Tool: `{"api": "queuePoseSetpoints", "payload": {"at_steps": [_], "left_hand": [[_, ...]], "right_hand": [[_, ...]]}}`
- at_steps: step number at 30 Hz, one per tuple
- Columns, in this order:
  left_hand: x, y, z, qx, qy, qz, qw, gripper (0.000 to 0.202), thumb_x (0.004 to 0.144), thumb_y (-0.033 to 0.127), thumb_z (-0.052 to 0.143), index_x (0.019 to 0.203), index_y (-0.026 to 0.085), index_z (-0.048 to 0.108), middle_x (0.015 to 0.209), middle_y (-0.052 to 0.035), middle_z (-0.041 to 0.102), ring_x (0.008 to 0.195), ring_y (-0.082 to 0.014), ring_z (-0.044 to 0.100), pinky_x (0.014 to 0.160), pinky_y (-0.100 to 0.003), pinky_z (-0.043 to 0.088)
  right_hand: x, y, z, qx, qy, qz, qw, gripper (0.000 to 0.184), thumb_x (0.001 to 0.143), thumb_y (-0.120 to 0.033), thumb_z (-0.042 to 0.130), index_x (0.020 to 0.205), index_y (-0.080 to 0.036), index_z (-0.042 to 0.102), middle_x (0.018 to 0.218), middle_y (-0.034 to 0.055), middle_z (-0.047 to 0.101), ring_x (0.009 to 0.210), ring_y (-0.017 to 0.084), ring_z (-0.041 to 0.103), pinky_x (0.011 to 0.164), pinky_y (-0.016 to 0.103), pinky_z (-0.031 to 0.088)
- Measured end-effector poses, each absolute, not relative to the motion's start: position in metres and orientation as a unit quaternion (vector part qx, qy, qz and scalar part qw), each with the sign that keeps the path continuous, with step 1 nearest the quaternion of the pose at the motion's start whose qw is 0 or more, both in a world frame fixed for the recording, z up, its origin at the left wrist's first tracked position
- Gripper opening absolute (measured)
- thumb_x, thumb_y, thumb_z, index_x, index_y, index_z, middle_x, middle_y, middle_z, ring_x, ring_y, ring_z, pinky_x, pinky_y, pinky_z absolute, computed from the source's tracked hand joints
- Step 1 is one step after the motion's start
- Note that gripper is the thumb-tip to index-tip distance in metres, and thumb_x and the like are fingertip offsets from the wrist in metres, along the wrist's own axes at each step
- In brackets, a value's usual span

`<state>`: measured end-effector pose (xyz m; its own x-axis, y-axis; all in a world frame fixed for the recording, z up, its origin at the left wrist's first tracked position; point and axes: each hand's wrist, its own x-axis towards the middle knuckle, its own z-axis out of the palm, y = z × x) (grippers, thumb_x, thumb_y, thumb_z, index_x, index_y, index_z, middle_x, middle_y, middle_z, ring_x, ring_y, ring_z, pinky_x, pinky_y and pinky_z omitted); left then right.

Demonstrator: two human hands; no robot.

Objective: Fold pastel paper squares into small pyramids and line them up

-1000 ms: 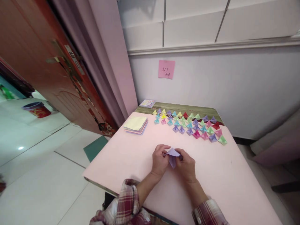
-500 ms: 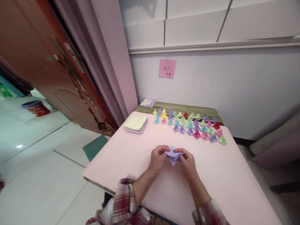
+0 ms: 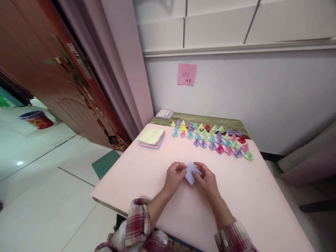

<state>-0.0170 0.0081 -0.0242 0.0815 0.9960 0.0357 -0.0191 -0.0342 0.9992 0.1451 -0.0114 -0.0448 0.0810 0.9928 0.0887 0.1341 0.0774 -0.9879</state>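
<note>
On the left, a paper stack is lying on the pink tabletop. The left hand is pinching one side of a purple paper, which is sitting between both hands. The right hand is holding its other side, thumb resting on top. Small folded papers are standing in rows beyond, stretching toward the right.

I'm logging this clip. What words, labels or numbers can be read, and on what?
"357": pink note on the wall; handwriting below unclear.
Plate on the door: marks too blurred.
Packet on the table: print too small.
Lilac paper: none visible.
</note>
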Motion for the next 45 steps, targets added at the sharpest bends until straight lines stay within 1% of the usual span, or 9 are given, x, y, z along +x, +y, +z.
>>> {"api": "queuePoseSetpoints", "payload": {"at_steps": [5, 9, 12, 15, 19, 30, 34, 39, 45], "left_hand": [[-0.021, 0.012, -0.040, 0.655, 0.503, 0.438, 0.355, 0.016, 0.071, 0.009, 0.057, 0.082, 0.018, 0.064, 0.092, -0.0048, 0.058, 0.082, -0.0167, 0.058, 0.070, -0.030, 0.050], [-0.023, 0.011, -0.040, 0.752, 0.486, 0.388, 0.217, 0.023, 0.073, 0.005, 0.056, 0.090, 0.018, 0.063, 0.107, -0.0086, 0.056, 0.100, -0.0215, 0.054, 0.086, -0.038, 0.047], [-0.027, 0.011, -0.037, 0.811, 0.443, 0.349, 0.155, 0.024, 0.079, 0.007, 0.053, 0.094, 0.020, 0.064, 0.106, -0.0081, 0.061, 0.105, -0.0227, 0.053, 0.093, -0.042, 0.041], [-0.033, 0.013, -0.034, 0.839, 0.412, 0.306, 0.178, 0.025, 0.084, 0.009, 0.048, 0.094, 0.023, 0.066, 0.092, -0.0050, 0.066, 0.095, -0.0208, 0.056, 0.091, -0.041, 0.040], [-0.040, 0.018, -0.031, 0.825, 0.413, 0.296, 0.247, 0.026, 0.083, 0.010, 0.047, 0.093, 0.024, 0.068, 0.095, -0.0043, 0.067, 0.095, -0.0199, 0.057, 0.092, -0.039, 0.039], [-0.052, 0.021, -0.028, 0.831, 0.373, 0.285, 0.300, 0.047, 0.062, 0.002, 0.046, 0.099, 0.022, 0.066, 0.103, -0.0048, 0.066, 0.100, -0.0217, 0.057, 0.094, -0.038, 0.037], [-0.049, 0.020, -0.023, 0.821, 0.391, 0.288, 0.300, 0.030, 0.070, 0.016, 0.061, 0.098, 0.022, 0.067, 0.100, -0.0053, 0.067, 0.098, -0.0228, 0.056, 0.093, -0.038, 0.037], [-0.039, 0.024, -0.022, 0.792, 0.441, 0.292, 0.304, 0.014, 0.071, 0.030, 0.070, 0.083, 0.023, 0.070, 0.087, -0.0029, 0.067, 0.088, -0.0210, 0.056, 0.085, -0.035, 0.038], [-0.027, 0.029, -0.029, 0.777, 0.484, 0.301, 0.267, 0.019, 0.066, 0.039, 0.076, 0.068, 0.022, 0.068, 0.073, -0.0016, 0.062, 0.078, -0.0196, 0.054, 0.077, -0.033, 0.036]], "right_hand": [[0.143, -0.013, -0.047, -0.607, -0.650, 0.226, 0.398, 0.036, 0.078, -0.026, 0.057, 0.114, -0.025, 0.060, 0.095, 0.0036, 0.069, 0.081, 0.020, 0.064, 0.071, 0.032, 0.051], [0.142, -0.015, -0.046, -0.605, -0.699, 0.103, 0.367, 0.034, 0.079, -0.020, 0.055, 0.112, -0.025, 0.062, 0.108, 0.0067, 0.065, 0.099, 0.023, 0.060, 0.082, 0.035, 0.050], [0.149, -0.015, -0.043, -0.578, -0.722, 0.109, 0.365, 0.025, 0.081, -0.018, 0.054, 0.102, -0.025, 0.066, 0.103, 0.0055, 0.066, 0.096, 0.021, 0.060, 0.083, 0.034, 0.049], [0.161, -0.014, -0.037, -0.535, -0.744, 0.193, 0.351, 0.021, 0.079, -0.020, 0.057, 0.097, -0.026, 0.068, 0.098, 0.0033, 0.068, 0.092, 0.020, 0.061, 0.083, 0.032, 0.048], [0.173, -0.014, -0.033, -0.502, -0.755, 0.265, 0.327, 0.032, 0.071, -0.022, 0.067, 0.102, -0.027, 0.068, 0.110, 0.0039, 0.065, 0.103, 0.022, 0.059, 0.090, 0.036, 0.046], [0.171, -0.013, -0.039, -0.539, -0.734, 0.222, 0.348, 0.014, 0.085, -0.035, 0.059, 0.086, -0.026, 0.070, 0.091, 0.0037, 0.069, 0.087, 0.020, 0.062, 0.079, 0.032, 0.047], [0.166, -0.014, -0.037, -0.572, -0.722, 0.184, 0.342, 0.018, 0.088, -0.035, 0.055, 0.081, -0.025, 0.068, 0.084, 0.0026, 0.067, 0.080, 0.019, 0.060, 0.070, 0.028, 0.045], [0.160, -0.012, -0.041, -0.604, -0.701, 0.160, 0.343, 0.023, 0.087, -0.040, 0.054, 0.077, -0.024, 0.066, 0.080, 0.0029, 0.066, 0.073, 0.017, 0.059, 0.062, 0.027, 0.041], [0.157, -0.008, -0.046, -0.626, -0.680, 0.151, 0.351, 0.024, 0.085, -0.042, 0.055, 0.073, -0.024, 0.065, 0.091, 0.0020, 0.066, 0.067, 0.014, 0.059, 0.056, 0.025, 0.039]]}}
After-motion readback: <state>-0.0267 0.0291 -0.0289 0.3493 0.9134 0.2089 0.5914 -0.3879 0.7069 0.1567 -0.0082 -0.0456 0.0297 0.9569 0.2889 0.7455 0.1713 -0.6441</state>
